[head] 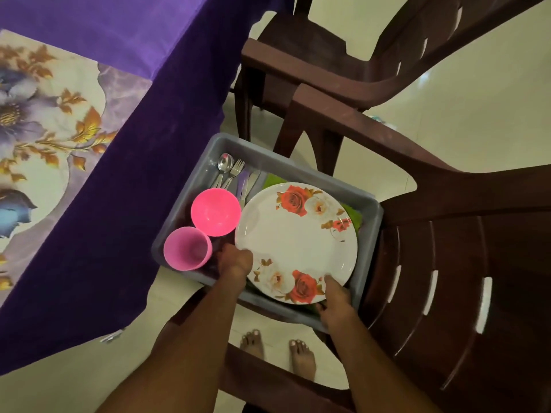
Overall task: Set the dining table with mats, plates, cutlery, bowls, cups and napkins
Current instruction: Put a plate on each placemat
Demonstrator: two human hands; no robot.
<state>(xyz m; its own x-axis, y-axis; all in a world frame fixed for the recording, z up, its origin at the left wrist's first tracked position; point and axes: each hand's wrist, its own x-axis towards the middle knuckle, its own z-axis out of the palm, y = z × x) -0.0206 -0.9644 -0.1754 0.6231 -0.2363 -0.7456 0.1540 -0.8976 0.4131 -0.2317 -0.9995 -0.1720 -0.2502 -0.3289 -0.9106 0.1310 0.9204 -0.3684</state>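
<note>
White round plate (295, 242) with red roses, gripped by left hand (235, 262) and right hand (335, 296)

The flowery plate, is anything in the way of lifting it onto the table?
Nothing visible is. Both hands, left hand and right hand, already touch the plate's rim, nothing lies on it, and the table sits just left.

2 dark brown plastic chairs (432, 248) stand on a pale glossy tiled floor (477, 114) (dim indoor light) beside a purple-draped table (125, 150).

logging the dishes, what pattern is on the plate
White with red and white roses near the rim; the plate shows best in the head view.
</note>
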